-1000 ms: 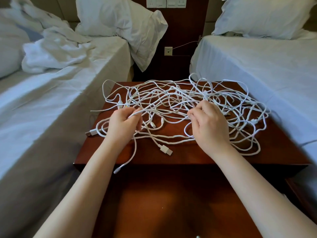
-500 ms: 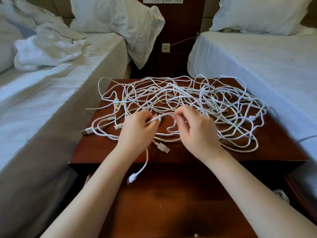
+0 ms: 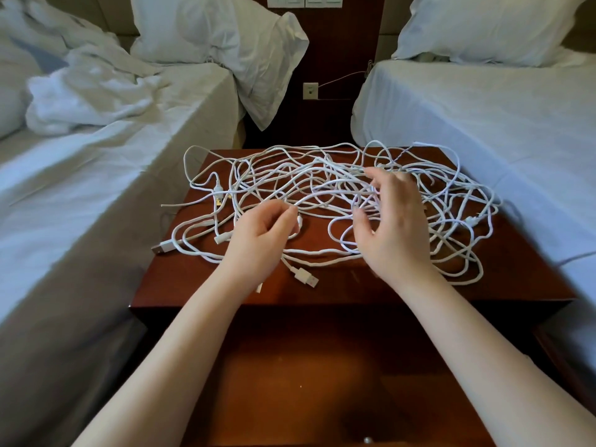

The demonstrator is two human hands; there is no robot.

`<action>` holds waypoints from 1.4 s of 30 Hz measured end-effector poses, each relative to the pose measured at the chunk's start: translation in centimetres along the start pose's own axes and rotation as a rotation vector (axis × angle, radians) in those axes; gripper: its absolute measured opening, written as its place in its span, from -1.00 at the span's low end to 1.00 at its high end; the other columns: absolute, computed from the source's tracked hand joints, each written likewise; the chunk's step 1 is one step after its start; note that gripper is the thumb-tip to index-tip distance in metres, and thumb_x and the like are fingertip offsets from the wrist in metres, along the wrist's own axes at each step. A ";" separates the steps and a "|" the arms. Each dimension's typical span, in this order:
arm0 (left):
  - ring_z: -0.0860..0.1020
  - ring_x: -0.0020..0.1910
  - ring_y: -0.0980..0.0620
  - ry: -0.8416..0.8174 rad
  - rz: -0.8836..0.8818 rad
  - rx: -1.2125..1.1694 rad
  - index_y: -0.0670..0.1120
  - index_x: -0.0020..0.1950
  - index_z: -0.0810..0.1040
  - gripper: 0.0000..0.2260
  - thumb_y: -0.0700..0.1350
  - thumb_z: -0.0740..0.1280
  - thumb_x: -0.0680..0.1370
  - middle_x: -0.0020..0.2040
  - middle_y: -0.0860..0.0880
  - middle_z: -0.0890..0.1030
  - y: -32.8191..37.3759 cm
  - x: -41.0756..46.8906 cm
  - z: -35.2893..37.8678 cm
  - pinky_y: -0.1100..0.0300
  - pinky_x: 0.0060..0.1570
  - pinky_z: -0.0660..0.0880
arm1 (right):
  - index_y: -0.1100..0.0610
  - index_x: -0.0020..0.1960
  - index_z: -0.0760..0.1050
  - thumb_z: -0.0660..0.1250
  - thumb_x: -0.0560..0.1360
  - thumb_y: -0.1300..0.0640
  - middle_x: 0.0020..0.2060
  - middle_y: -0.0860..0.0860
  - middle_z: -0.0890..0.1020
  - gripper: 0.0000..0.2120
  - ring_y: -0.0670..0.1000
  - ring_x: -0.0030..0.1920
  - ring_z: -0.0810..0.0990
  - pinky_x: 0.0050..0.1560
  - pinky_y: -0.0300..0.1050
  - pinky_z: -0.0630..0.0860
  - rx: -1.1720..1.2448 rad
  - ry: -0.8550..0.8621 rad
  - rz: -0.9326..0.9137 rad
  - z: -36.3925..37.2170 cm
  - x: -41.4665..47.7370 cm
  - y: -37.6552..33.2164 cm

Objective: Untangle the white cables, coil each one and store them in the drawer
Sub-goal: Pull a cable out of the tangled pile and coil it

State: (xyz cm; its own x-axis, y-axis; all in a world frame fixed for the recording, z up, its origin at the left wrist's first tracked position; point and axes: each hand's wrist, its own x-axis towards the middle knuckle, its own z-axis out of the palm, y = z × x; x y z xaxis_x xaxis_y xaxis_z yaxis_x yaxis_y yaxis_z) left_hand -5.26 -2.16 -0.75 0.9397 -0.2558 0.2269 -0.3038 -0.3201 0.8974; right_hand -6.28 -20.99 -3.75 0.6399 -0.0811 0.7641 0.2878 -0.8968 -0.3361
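White cables (image 3: 325, 188) are lying in one big tangle on top of the brown bench (image 3: 193, 279). I am pinching one cable with my left hand (image 3: 261, 230), finger and thumb closed on it. My right hand (image 3: 393, 227) is resting in the tangle with fingers spread loose, gripping nothing. The drawer (image 3: 290, 382) is standing open just below the bench top.

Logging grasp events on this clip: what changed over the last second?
The right hand let go of its strand, moved right, away from the left, and now spreads its fingers over the white cables. The left hand keeps pinching one strand; the loose end hanging off the front edge was drawn up behind its wrist. The USB plug and the tangle stayed put.
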 end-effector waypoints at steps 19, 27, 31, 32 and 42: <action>0.27 -0.47 0.09 -0.615 -0.093 -0.510 -0.18 -0.22 0.47 -0.72 -0.03 0.15 0.57 -0.46 0.03 0.27 1.2 -1.5 1.6 0.30 -0.39 0.29 | 0.14 -0.09 0.62 0.23 0.61 0.11 -0.22 -0.03 0.66 -0.78 0.09 -0.17 0.56 -0.15 0.06 0.44 -0.070 0.134 -0.124 -0.2 0.0 0.5; 0.32 -0.45 0.05 -0.718 -0.181 -0.395 -0.15 -0.27 0.46 -0.70 -0.04 0.15 0.60 -0.41 -0.07 0.36 1.8 -2.2 2.1 0.19 -0.34 0.43 | 0.19 -0.11 0.59 0.21 0.62 0.10 -0.27 -0.01 0.63 -0.75 0.03 -0.24 0.55 -0.18 -0.04 0.44 0.050 0.175 -0.038 0.0 0.2 0.4; 0.22 -0.45 0.06 -0.757 -0.140 -0.355 -0.15 -0.32 0.40 -0.65 -0.09 0.11 0.64 -0.45 -0.03 0.32 1.9 -2.4 2.2 0.24 -0.40 0.24 | 0.22 -0.12 0.59 0.20 0.61 0.11 -0.27 0.00 0.62 -0.73 -0.03 -0.23 0.51 -0.14 -0.17 0.36 0.106 0.111 -0.125 -0.1 0.2 0.1; 0.22 -0.45 0.06 -0.756 -0.109 -0.387 -0.14 -0.33 0.40 -0.67 -0.09 0.12 0.62 -0.45 -0.03 0.31 2.0 -2.5 2.3 0.26 -0.39 0.26 | 0.22 -0.12 0.59 0.20 0.60 0.11 -0.29 0.00 0.60 -0.73 -0.03 -0.25 0.49 -0.14 -0.16 0.35 0.119 0.065 -0.164 0.0 0.1 0.0; 0.24 -0.43 0.05 -0.177 0.144 -0.797 -0.18 -0.33 0.36 -0.77 -0.19 0.14 0.53 -0.44 0.00 0.29 1.2 -0.9 0.3 0.22 -0.39 0.19 | 0.09 -0.14 0.51 0.17 0.56 0.07 -0.38 -0.13 0.46 -0.81 -0.06 -0.35 0.38 -0.17 -0.08 0.38 0.174 -0.467 -0.358 1.3 -1.6 -2.9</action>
State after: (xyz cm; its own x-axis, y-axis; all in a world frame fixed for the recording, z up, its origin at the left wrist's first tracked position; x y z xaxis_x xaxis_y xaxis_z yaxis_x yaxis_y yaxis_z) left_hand -6.52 -2.61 0.01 0.8415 -0.4057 0.3568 -0.1546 0.4519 0.8786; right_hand -7.19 -17.65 -4.73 0.7151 0.4465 0.5378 0.6296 -0.7456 -0.2183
